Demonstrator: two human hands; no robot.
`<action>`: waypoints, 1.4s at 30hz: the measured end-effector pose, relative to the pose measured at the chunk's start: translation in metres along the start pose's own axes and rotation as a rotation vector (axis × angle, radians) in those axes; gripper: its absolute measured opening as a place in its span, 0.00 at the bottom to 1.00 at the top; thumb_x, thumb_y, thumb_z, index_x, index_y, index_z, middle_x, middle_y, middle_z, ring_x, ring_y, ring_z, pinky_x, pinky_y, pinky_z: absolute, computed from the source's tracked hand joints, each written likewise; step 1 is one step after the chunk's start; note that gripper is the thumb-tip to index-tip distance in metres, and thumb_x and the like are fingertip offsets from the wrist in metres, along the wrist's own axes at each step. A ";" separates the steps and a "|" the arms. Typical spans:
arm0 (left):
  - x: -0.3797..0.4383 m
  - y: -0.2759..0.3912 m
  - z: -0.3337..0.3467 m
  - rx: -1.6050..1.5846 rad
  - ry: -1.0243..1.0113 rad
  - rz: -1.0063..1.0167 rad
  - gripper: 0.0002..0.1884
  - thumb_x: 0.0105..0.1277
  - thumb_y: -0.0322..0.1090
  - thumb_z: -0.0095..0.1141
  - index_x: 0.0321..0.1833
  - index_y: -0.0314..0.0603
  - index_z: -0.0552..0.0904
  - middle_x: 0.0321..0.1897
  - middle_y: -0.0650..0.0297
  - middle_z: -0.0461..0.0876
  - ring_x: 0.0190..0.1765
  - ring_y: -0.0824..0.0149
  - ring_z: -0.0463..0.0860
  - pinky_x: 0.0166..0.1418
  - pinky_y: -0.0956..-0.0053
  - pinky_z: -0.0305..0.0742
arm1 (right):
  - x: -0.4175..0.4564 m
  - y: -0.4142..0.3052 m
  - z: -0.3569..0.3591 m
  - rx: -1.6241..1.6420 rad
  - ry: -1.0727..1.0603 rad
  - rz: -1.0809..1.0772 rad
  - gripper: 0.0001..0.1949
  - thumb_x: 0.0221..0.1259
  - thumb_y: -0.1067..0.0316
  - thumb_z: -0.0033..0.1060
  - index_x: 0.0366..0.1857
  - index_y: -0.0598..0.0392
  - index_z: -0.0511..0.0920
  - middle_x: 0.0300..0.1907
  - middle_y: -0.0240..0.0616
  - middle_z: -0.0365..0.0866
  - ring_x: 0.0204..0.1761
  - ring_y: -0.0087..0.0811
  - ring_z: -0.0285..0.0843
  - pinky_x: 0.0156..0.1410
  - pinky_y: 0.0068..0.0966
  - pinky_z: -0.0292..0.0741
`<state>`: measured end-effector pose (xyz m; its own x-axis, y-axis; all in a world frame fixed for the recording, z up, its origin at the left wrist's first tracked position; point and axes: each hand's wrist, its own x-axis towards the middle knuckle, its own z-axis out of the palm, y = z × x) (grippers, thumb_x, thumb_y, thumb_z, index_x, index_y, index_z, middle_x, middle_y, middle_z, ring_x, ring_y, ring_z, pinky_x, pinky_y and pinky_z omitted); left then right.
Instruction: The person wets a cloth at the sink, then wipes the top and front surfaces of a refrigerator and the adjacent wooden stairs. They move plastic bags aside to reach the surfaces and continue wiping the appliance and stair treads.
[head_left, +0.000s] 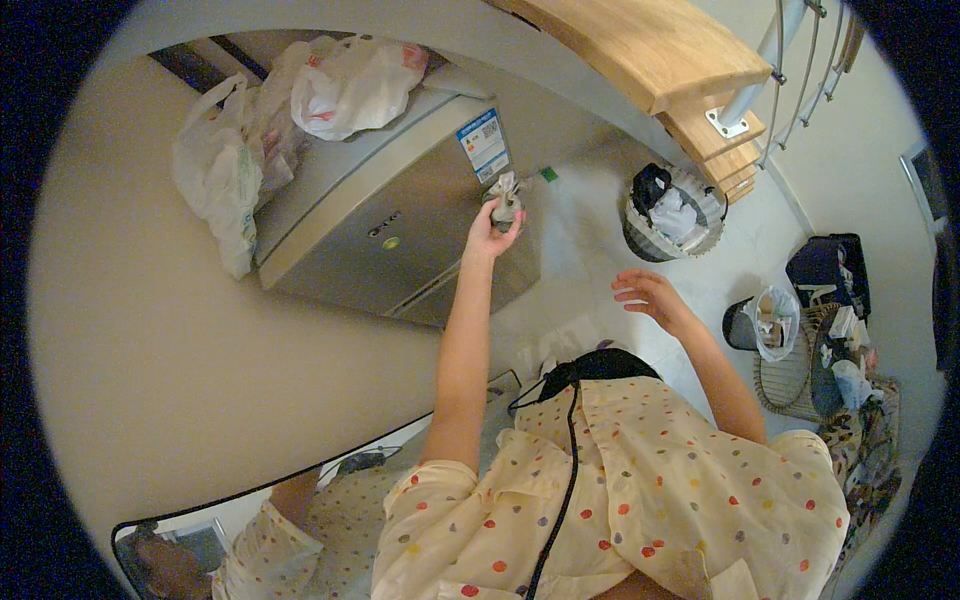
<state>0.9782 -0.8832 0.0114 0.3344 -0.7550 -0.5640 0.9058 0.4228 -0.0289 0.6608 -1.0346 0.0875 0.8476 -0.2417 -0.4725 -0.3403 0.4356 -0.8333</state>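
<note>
My left hand (493, 234) is stretched forward and grips a small grey bundle (507, 196), knotted or bunched at its top; it looks like cloth, perhaps rolled socks. The bundle is in front of the door of a grey refrigerator (337, 259), just below a blue and white label (484, 146) stuck there. Whether it touches the door I cannot tell. My right hand (649, 297) hovers over the pale floor with fingers apart, holding nothing. Nearest to it is a round laundry basket (637, 234) with black and white cloth inside.
White plastic bags (360, 86) lie on the refrigerator. Wooden stairs (637, 45) with a metal railing (772, 45) rise at upper right. A lined trash bin (739, 324), a woven basket (784, 382) and a dark open bag (821, 262) stand right. A framed mirror (345, 502) leans at lower left.
</note>
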 end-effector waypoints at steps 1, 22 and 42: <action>0.000 0.002 -0.001 -0.061 0.037 -0.002 0.20 0.50 0.35 0.60 0.46 0.36 0.73 0.44 0.49 0.70 0.46 0.53 0.70 0.37 0.69 0.82 | -0.003 0.001 -0.002 -0.001 0.018 0.010 0.16 0.60 0.59 0.46 0.50 0.52 0.71 0.48 0.35 0.77 0.47 0.30 0.75 0.50 0.27 0.71; -0.132 -0.097 -0.015 1.759 0.110 1.174 0.37 0.50 0.34 0.65 0.63 0.35 0.63 0.58 0.49 0.69 0.59 0.58 0.69 0.61 0.68 0.64 | 0.118 0.042 0.125 0.218 -0.146 -0.027 0.45 0.44 0.53 0.67 0.65 0.48 0.47 0.55 0.37 0.64 0.48 0.35 0.70 0.45 0.36 0.75; -0.221 -0.095 -0.171 1.151 0.576 1.119 0.29 0.57 0.25 0.51 0.64 0.45 0.63 0.48 0.57 0.73 0.46 0.66 0.74 0.53 0.72 0.68 | 0.268 0.077 0.100 -0.027 0.571 -0.670 0.28 0.33 0.72 0.66 0.46 0.58 0.68 0.39 0.44 0.73 0.45 0.42 0.71 0.55 0.37 0.67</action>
<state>0.7735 -0.6706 -0.0026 0.9946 0.0117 -0.1035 0.1040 -0.1679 0.9803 0.9031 -0.9791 -0.0743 0.5418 -0.8388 0.0533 0.1398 0.0275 -0.9898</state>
